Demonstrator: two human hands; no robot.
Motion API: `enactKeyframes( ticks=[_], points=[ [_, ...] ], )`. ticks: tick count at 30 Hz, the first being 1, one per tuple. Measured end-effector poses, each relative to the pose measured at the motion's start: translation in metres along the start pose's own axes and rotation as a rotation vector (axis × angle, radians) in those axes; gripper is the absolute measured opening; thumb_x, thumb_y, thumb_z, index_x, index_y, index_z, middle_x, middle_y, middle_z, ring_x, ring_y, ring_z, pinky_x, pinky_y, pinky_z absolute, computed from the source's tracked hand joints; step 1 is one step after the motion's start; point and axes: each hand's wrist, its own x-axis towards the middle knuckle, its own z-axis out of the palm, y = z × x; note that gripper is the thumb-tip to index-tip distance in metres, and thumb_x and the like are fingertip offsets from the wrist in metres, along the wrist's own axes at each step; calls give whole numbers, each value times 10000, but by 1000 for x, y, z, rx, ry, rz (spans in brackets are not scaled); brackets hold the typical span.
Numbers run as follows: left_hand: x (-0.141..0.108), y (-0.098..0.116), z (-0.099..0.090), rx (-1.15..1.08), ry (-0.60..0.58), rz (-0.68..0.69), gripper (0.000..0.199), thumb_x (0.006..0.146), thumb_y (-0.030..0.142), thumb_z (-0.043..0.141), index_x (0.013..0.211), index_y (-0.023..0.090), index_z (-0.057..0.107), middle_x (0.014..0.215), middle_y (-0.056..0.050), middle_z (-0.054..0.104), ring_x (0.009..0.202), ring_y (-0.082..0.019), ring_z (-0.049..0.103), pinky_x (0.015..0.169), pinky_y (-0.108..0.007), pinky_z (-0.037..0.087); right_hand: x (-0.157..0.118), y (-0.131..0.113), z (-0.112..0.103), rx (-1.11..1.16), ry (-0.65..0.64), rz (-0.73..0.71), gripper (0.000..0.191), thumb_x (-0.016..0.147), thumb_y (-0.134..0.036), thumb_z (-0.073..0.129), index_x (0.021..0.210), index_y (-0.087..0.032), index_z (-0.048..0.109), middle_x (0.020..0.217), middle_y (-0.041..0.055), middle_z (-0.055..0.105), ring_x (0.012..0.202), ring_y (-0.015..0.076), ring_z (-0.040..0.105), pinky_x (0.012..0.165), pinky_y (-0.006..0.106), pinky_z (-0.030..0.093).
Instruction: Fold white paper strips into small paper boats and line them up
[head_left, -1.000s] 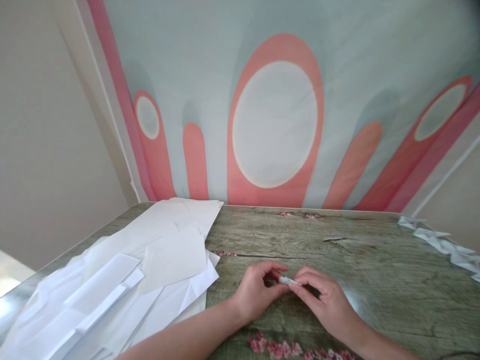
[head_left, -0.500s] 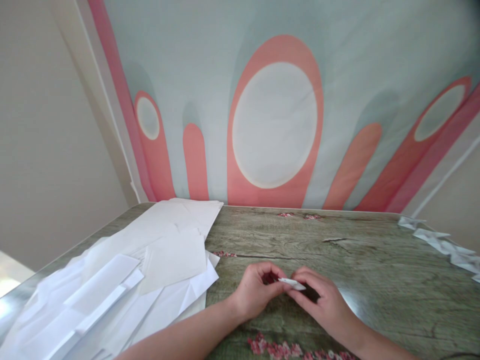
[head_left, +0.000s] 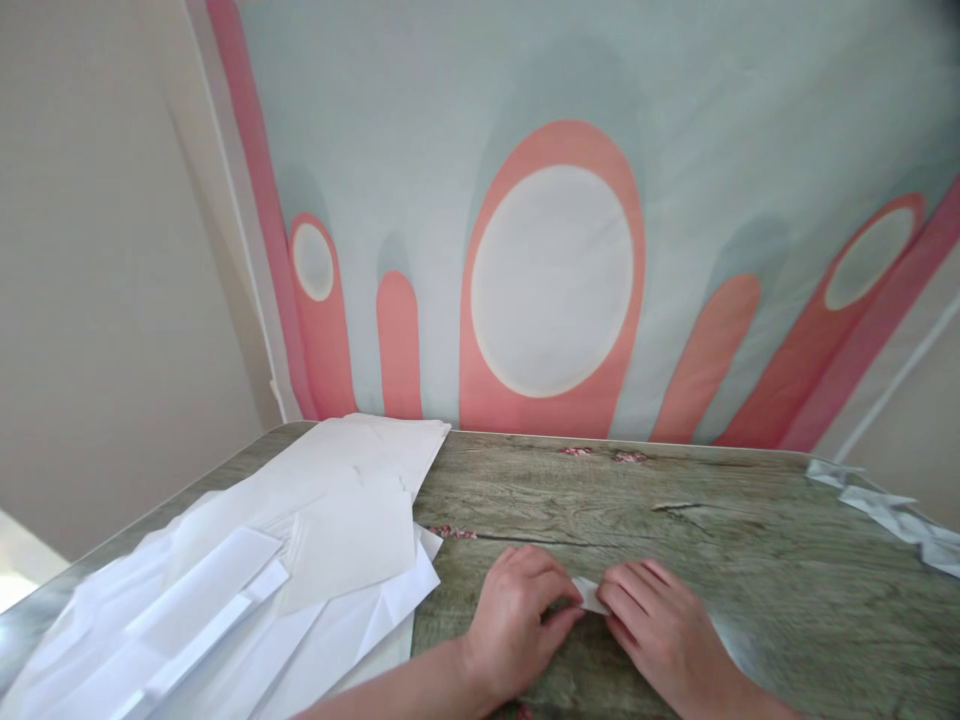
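A small piece of folded white paper is held between my two hands, just above the wood-patterned table. My left hand pinches its left end between thumb and fingers. On the other side, my right hand grips the right end, its fingers bent over the paper and covering part of it. Only the middle of the paper shows between the fingertips.
Overlapping white sheets and folded strips cover the left part of the table. Several small folded white papers lie in a row along the right edge. A pink and pale green patterned backdrop stands behind the table.
Both hands have turned so that their backs face up more, and the paper now lies flatter between them. The camera view has tilted slightly upward.
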Motion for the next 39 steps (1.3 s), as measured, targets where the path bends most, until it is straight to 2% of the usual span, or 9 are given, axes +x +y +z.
enactKeyframes(
  ticks=[4, 10, 17, 22, 27, 31, 39],
  points=[
    [3, -3, -2, 100, -58, -3, 95, 743, 134, 639, 793, 215, 644, 806, -3, 641, 818, -175, 551, 752, -284, 378, 2, -2, 1, -30, -41, -5, 218, 827, -53, 418, 704, -193, 532, 692, 19, 523, 677, 177, 486, 652, 319, 330],
    [5, -4, -4, 159, -122, -11, 126, 736, 108, 595, 786, 208, 652, 805, -10, 639, 806, -178, 557, 740, -283, 387, 3, -2, -3, 42, -69, -31, 252, 908, -139, 379, 798, -193, 600, 735, 30, 554, 696, 161, 515, 660, 307, 356],
    [5, -6, -5, 158, -198, -11, 79, 799, 220, 593, 822, 219, 669, 831, -15, 639, 816, -177, 569, 750, -276, 396, 1, 2, -5, 196, -128, 54, 200, 906, -222, 443, 838, -234, 631, 773, 17, 570, 723, 159, 542, 675, 294, 400],
    [7, -6, -7, 126, -175, -55, 72, 801, 221, 604, 795, 217, 676, 824, -15, 632, 832, -180, 552, 768, -286, 391, 4, 8, -9, 394, -213, 187, 215, 905, -270, 444, 834, -245, 645, 804, 17, 570, 769, 164, 548, 695, 289, 421],
    [9, -10, -2, 91, -116, -146, 53, 766, 246, 638, 764, 221, 685, 813, -22, 610, 868, -199, 525, 804, -323, 372, 9, 13, -5, 556, -228, 341, 273, 887, -349, 454, 747, -231, 656, 758, 15, 566, 741, 165, 557, 668, 281, 439],
    [10, -13, 3, 88, -100, -214, 47, 746, 254, 644, 749, 230, 684, 798, -10, 595, 871, -200, 512, 824, -340, 351, 12, 14, -1, 577, -232, 405, 281, 866, -354, 472, 689, -214, 639, 723, 17, 569, 704, 162, 553, 648, 282, 433],
    [10, -13, 6, 113, -73, -243, 45, 730, 265, 643, 723, 233, 673, 799, -8, 569, 878, -205, 497, 847, -366, 327, 17, 16, -2, 537, -291, 469, 236, 825, -309, 509, 648, -202, 623, 692, 13, 586, 658, 162, 559, 609, 278, 405]
  ],
)
